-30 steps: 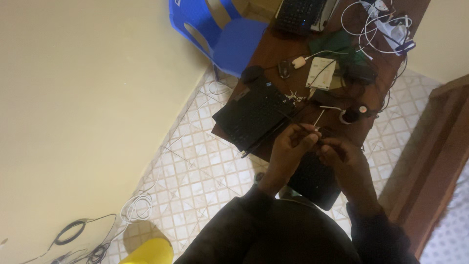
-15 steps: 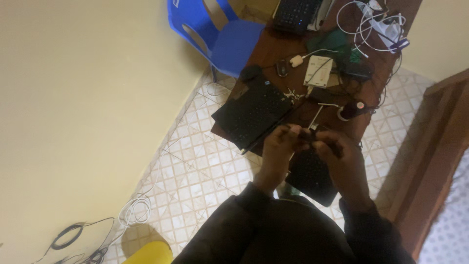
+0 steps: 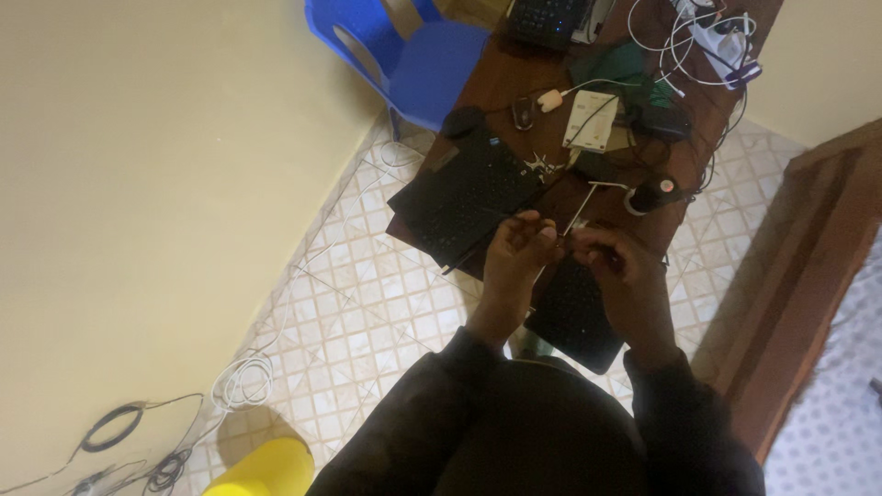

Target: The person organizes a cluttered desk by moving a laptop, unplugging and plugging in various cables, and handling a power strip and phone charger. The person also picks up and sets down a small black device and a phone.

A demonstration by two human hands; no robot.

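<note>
Two hands, left hand [image 3: 516, 253] & right hand [image 3: 614, 266], pinch thin white stick [image 3: 576, 209] btwn fingertips.

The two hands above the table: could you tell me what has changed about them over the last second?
The left hand and right hand drew closer, fingertips nearly meeting around something small. A thin white piece stays between them; the black keyboard and table clutter are unchanged.

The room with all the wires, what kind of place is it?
Probably a home work corner for fixing electronics: a brown table crowded with keyboards and white cables, a blue chair beside it, and a tiled floor.
</note>
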